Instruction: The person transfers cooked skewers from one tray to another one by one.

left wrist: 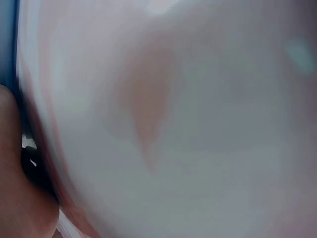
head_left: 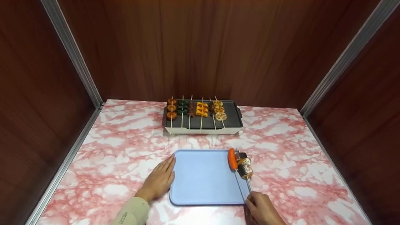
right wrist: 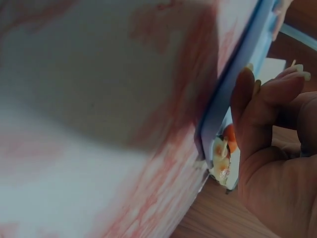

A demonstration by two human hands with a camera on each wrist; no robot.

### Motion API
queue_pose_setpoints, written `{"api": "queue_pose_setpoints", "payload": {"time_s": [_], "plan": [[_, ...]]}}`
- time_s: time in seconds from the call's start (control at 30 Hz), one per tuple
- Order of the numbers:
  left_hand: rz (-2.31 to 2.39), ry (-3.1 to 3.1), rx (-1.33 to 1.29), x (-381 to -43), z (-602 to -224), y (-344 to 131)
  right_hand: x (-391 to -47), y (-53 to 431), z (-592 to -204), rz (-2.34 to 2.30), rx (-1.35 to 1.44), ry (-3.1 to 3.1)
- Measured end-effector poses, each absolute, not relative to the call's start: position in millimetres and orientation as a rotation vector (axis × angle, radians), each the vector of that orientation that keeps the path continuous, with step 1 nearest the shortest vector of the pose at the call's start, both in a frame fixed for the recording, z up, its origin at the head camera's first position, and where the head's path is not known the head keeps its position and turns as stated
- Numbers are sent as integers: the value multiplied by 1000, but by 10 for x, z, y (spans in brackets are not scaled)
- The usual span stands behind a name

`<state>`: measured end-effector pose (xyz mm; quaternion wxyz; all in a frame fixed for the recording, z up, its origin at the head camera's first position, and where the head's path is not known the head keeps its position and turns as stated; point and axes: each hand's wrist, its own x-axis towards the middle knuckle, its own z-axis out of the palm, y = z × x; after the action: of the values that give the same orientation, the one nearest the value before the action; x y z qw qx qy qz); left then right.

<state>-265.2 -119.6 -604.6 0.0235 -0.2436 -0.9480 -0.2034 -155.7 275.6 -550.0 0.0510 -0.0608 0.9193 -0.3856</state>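
A light blue tray [head_left: 204, 178] lies on the table. My left hand [head_left: 159, 179] rests at its left edge with extended fingers touching the rim; in the left wrist view only part of that hand [left wrist: 25, 198] shows. At the tray's right edge, my right hand [head_left: 264, 207] pinches the thin sticks of skewers. One bears an orange-red sausage [head_left: 232, 159], over the tray's right rim; beside it are dark, silvery-skinned chunks [head_left: 245, 170], which overlap, so the exact number of skewers is unclear. Fingers and thumb [right wrist: 242, 94] close around the sticks in the right wrist view.
Behind the tray stands a dark grill plate [head_left: 231, 114] on a pale base. Several skewers lie across it, among them lotus root slices [head_left: 221, 116], yellow pieces [head_left: 202, 109] and round orange-brown slices [head_left: 171, 116]. Brown panels [head_left: 193, 47] enclose the pink-and-white marbled table [head_left: 125, 137].
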Motion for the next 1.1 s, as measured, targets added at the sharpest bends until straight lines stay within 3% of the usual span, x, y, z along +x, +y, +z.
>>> {"api": "queue_pose_setpoints", "payload": {"time_s": [0.27,0.87,1.1], "plan": [[-620,-2914,-752,-2660,-6071,-1194,-1534,2748,-5454,-1310,-124,2584],[-617,-2916,-761,-2624,-6037,-1193,-1576,2734,-5392,-1091,-25,2672],[-601,-2942,-755,-2641,-6034,-1193,-1597,2772,-5349,-1120,-176,2714]]}}
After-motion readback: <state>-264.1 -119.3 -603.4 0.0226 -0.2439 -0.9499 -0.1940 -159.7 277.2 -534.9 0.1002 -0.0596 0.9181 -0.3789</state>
